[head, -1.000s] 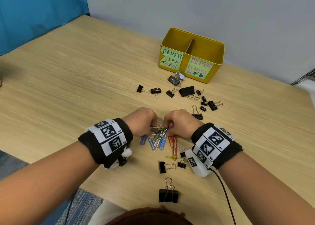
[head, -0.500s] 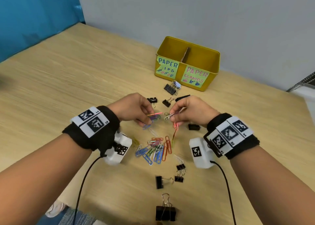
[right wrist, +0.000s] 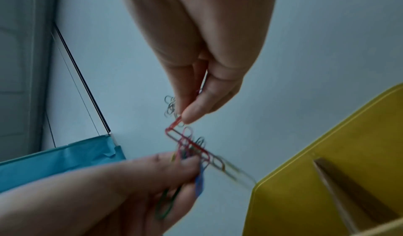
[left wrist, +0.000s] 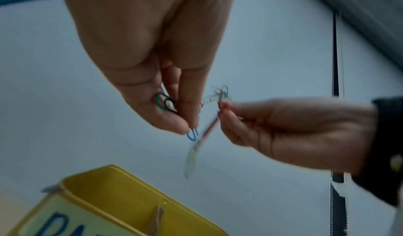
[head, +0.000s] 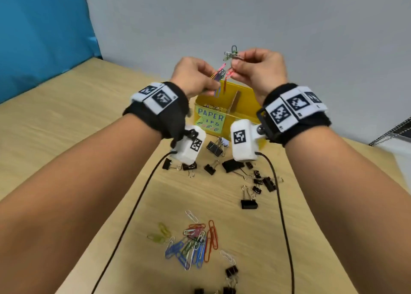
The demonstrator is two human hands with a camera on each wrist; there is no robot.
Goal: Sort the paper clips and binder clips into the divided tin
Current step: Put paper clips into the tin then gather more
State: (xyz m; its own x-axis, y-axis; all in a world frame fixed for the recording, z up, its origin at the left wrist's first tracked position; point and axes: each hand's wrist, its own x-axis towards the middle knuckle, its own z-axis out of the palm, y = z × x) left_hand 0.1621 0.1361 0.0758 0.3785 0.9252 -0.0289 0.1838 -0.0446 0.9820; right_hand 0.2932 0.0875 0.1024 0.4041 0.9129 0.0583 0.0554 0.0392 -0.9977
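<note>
Now | hands (head: pixel 226 75) pinch looped wire paper clips (head: pixel 219 74) | above yellow tin (head: pixel 205 98)

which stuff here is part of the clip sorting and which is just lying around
Part of the job:
- yellow divided tin
- paper clips pinched in left hand and right hand
- loose paper clips
- black binder clips

Just lying about:
- wooden table
- blue sheet
- camera cables
</note>
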